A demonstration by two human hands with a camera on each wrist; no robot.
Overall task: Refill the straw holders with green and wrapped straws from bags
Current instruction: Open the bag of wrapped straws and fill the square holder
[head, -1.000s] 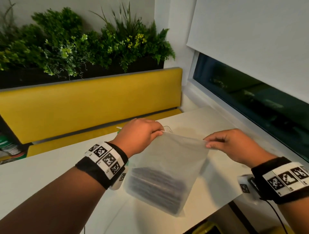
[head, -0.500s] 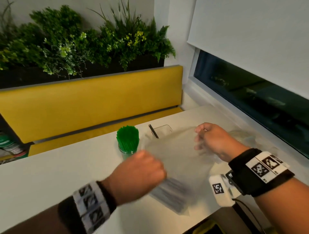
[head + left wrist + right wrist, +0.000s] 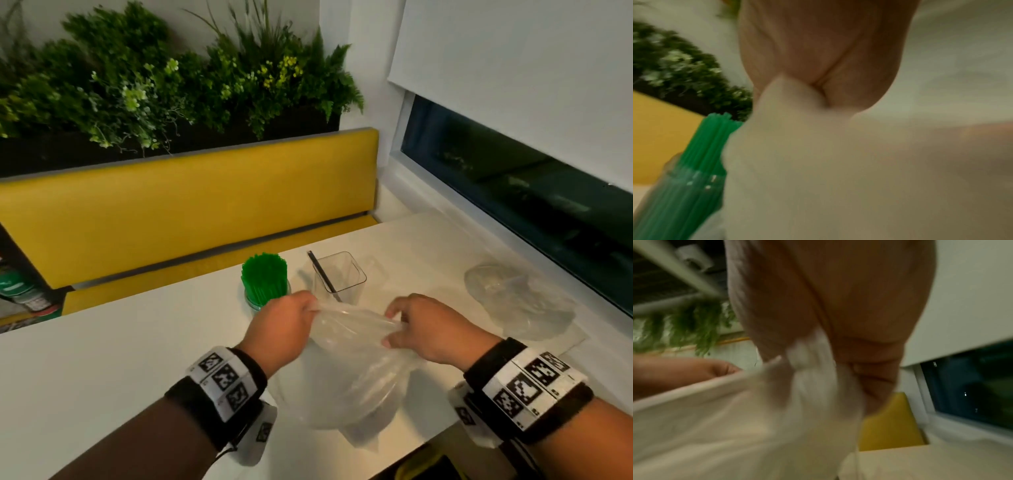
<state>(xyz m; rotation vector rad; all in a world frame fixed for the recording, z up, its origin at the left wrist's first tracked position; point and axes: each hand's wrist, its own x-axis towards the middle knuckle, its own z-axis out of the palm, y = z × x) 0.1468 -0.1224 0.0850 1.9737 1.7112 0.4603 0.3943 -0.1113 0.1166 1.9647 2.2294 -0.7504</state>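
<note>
A cloudy plastic bag hangs over the table's near edge, its dark contents barely visible through the film. My left hand grips the bag's top left corner. My right hand pinches the top right part, and the mouth is stretched between them. Behind the hands a round holder packed with green straws stands upright; its side shows in the left wrist view. To its right is a clear square holder with one dark straw leaning in it.
A crumpled clear bag lies on the white table at the right, near the window. A yellow bench and plants run along the far side. The table's near edge is just under the held bag.
Both hands have lowered the bag from chest height toward the table and shifted their grip on its mouth. The view has tilted down, so both holders show.
</note>
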